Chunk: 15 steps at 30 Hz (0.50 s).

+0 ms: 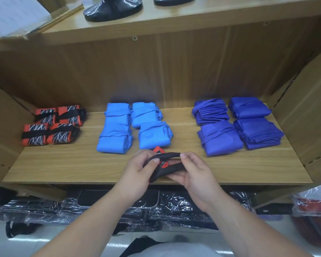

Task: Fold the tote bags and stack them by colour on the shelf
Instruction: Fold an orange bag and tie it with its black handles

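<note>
Bare shelf point(67, 164) before folded bags point(117, 127)

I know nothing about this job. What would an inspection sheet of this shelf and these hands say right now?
Surface: wooden shelf, light grain.
Job's things: orange-and-black folded bags at left; light blue folded bags in the middle; dark blue folded bags at right; held bag, orange and black, over the front edge.
Clutter: nothing seen.
Grippers: left hand and right hand both grip the held bag.
Cables: nothing seen.
Surroundings: black stand bases on the shelf above; plastic-wrapped black goods below.
</note>
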Tool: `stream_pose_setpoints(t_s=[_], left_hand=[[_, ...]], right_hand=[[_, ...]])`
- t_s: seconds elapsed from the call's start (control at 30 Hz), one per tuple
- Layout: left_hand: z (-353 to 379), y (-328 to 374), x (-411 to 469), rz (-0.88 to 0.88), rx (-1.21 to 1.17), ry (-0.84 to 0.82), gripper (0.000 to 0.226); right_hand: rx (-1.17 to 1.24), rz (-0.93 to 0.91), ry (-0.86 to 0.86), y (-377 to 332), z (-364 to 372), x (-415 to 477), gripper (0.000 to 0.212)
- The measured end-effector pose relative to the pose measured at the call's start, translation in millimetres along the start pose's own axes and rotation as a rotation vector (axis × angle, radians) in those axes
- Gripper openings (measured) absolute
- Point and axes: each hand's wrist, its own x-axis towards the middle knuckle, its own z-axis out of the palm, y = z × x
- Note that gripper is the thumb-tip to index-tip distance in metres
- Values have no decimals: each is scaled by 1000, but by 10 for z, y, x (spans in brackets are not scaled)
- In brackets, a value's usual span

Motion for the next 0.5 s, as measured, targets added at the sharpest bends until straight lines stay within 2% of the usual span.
stream_pose_setpoints(t_s=[0.2,0.33,0.5], left_hand=[[-13,65,-130,-55,-291,63,19],[36,12,-184,-39,-288,152,20],[24,-19,-214,-8,-200,198,33]], right_hand=[[-58,-64,40,89,125,103,17],[-179,-105,85,102,198,114,14],[-179,-116,68,101,218,97,13]])
